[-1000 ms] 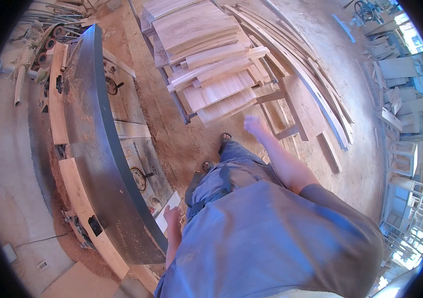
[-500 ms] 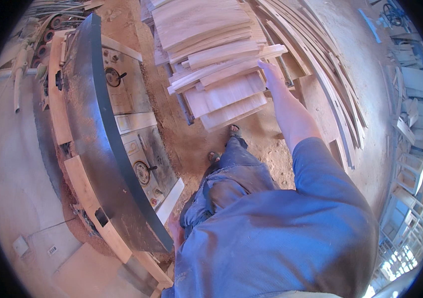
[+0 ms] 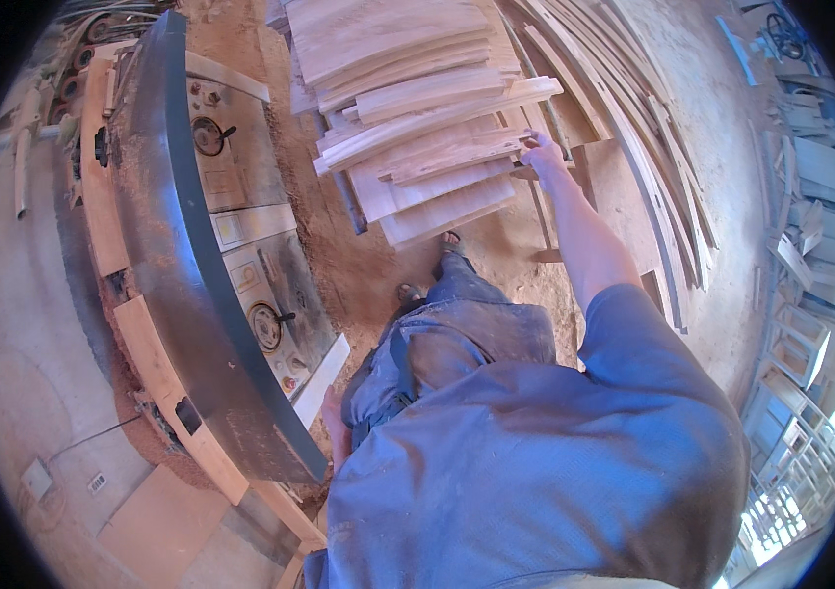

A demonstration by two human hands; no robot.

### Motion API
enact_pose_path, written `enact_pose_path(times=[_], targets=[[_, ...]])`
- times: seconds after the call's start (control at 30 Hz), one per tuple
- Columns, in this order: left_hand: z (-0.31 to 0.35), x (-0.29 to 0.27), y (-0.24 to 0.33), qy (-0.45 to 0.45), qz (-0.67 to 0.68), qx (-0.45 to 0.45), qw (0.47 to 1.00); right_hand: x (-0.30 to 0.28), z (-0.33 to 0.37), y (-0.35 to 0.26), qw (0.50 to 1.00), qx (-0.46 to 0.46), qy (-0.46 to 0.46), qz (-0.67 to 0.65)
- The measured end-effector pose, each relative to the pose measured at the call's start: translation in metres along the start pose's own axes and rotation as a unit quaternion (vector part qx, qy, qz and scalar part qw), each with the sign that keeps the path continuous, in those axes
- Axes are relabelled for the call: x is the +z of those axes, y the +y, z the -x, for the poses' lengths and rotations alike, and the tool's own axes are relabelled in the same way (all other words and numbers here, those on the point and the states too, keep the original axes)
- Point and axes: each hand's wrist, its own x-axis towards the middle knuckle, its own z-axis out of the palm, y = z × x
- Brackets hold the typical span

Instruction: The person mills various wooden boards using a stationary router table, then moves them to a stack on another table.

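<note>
A stack of pale wooden boards (image 3: 388, 44) stands in front of me, its planks of uneven length and layered toward me. My right hand (image 3: 541, 154) is at the right end of a wooden board (image 3: 462, 155) on the near part of the stack, fingers closed round its end. Just beyond that, a long wooden strip (image 3: 437, 123) lies across the stack with its right end jutting out. Wider boards (image 3: 452, 214) lie on the near side. Low at my left side, only a bit of my left hand (image 3: 334, 417) shows beside the machine; its fingers are hidden.
At left stands a long woodworking machine with a dark, dusty top (image 3: 167, 196), handwheels (image 3: 265, 326) and a wooden rail (image 3: 167, 373). Long planks (image 3: 633, 128) lie to the right of the stack. Sawdust covers the floor (image 3: 339, 265). Wooden frames (image 3: 800, 344) stand far right.
My right hand has moved from near the long strip's right end to the end of a board nearer me. The strip has turned slightly, and the view has shifted a little.
</note>
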Motion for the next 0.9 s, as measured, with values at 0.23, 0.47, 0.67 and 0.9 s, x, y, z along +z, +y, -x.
enact_pose_path(times=[0.23,0.47,0.67,0.9], targets=[[-0.006,0.006,0.024,-0.013,0.04,0.012,0.999,0.025,0.067,-0.063,0.862,-0.336,0.109,0.362],[0.033,-0.017,0.165,-0.021,0.07,0.071,0.995,0.083,0.082,-0.094,0.748,-0.434,-0.094,0.494],[0.001,-0.014,0.158,0.028,-0.038,0.133,0.99,0.082,0.085,-0.113,0.799,-0.401,-0.131,0.429],[-0.119,-0.009,0.014,-0.04,-0.016,0.13,0.991,0.102,0.036,-0.174,0.782,-0.505,-0.027,0.364]])
